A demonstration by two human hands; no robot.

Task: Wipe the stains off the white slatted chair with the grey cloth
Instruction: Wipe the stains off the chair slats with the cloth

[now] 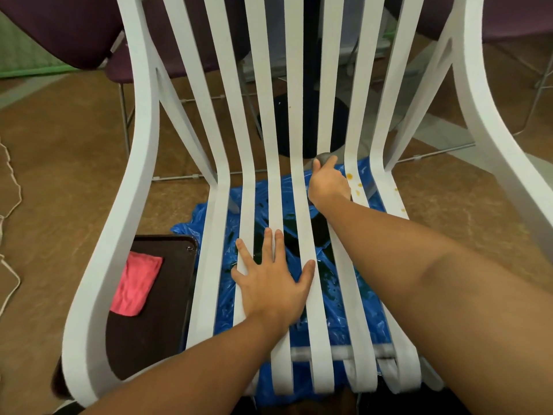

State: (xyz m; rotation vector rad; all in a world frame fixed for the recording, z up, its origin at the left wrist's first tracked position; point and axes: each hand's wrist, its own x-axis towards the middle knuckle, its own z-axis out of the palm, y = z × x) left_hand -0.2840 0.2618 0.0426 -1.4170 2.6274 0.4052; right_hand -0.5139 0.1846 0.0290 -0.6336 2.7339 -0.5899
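Nearest, left hand (273, 283) lying flat, fingers (270, 244) spread, bracing on seat slats of white slatted chair (143, 139). Farther in, right hand (329, 182) clutching grey cloth (324, 158) at seat-back bend. Orange stains (349, 176) sitting just right of knuckles, on neighbouring slat running near-to-far; right hand nearer.

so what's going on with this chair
A person is wiping a white slatted chair. The right hand grips the grey cloth against a slat at the back of the seat, while the left hand rests flat on the seat slats. Orange stains show on the slats just right of the cloth.
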